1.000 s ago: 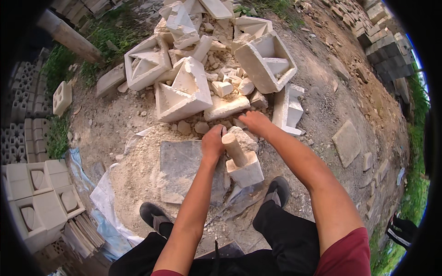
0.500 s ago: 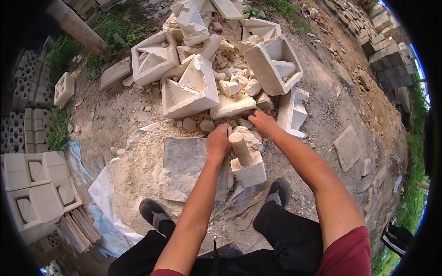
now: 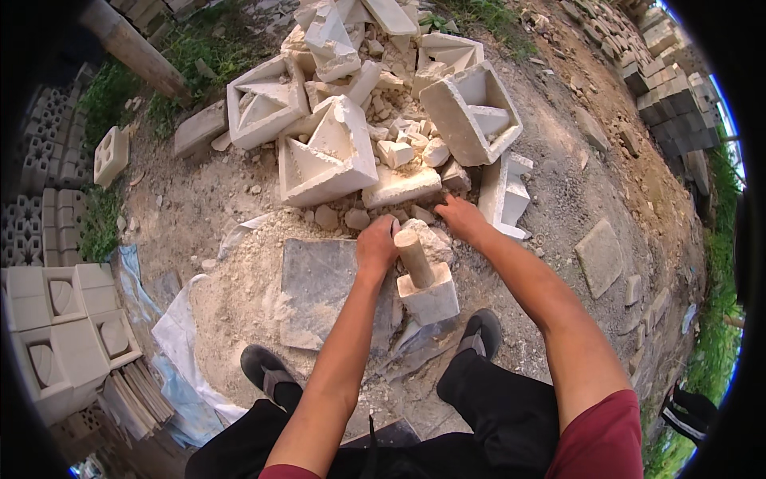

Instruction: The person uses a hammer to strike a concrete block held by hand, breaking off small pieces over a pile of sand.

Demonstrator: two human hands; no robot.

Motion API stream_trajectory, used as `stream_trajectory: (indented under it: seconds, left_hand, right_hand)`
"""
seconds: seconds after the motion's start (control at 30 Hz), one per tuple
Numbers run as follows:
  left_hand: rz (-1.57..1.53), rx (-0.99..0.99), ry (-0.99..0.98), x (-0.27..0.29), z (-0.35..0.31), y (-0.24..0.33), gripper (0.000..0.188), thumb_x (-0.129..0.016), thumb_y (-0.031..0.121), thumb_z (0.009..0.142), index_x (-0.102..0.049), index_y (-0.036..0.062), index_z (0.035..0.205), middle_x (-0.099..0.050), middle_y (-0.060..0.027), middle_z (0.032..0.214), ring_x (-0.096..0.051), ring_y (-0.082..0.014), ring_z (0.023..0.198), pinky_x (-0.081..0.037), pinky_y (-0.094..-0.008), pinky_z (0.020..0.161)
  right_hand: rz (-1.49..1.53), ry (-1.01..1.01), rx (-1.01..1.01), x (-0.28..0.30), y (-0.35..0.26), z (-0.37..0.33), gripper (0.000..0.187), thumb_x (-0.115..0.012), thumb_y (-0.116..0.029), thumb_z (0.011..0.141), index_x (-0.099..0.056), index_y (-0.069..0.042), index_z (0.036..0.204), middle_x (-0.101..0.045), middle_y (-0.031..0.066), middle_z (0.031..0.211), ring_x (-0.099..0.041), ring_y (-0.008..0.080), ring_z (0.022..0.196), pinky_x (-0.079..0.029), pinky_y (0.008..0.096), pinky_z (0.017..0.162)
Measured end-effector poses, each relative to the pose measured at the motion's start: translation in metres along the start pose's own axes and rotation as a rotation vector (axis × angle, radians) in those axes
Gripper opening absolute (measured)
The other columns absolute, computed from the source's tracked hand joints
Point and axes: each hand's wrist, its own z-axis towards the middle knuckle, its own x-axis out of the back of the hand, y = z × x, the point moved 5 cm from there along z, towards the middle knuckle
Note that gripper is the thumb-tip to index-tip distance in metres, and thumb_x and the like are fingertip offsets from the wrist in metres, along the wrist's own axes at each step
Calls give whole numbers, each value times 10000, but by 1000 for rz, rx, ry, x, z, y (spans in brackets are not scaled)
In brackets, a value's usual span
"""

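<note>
Head view: Packed dirt ground (image 3: 550,199) stretches to the right of the person's arms, running out past a flat square slab (image 3: 600,257), while a pile of broken cream-coloured blocks (image 3: 327,164) bounds the far side. A dusty grey board (image 3: 319,271) lies flat left of the left forearm, its right edge partly behind that arm. Between the forearms, a mallet-like tool (image 3: 428,297) stands with its squared whitish head down and round wooden handle up. At the near foot of the pile lies a thick pale piece (image 3: 401,188), rough along its edges. A craggy buff chunk (image 3: 437,246) sits between the hands, just beyond the tool, and small stones (image 3: 357,218) line the ground nearer the pile. The left hand (image 3: 377,242), fingers curled inward, is just left of the handle and beside the stones; the right hand (image 3: 460,215), fingers bent downward, is just below the thick piece's right end. With fingertips hidden, whether either grips a stone cannot be told.
</note>
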Motion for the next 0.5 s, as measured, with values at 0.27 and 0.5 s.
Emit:
stream_trajectory:
  seconds: [0.27,0.5]
  left_hand:
    - [-12,-23,21,-8,2,-2,209,-544,262,897,-595,71,965,-632,-171,921,-606,-380,815,-462,-454,702]
    - [-1127,344,270,49,21,-15,311,-525,315,955,-610,42,1077,-673,-70,905,-647,-216,748,-527,-372,701]
  right_hand:
    - [372,136,26,24,11,-10,308,-675,-105,734,-628,-71,1036,-616,185,994,-604,352,958,-491,409,854]
    - [943,165,-31,104,-16,-16,354,-758,-213,793,-644,-49,1085,-664,117,984,-658,161,768,-530,268,645]
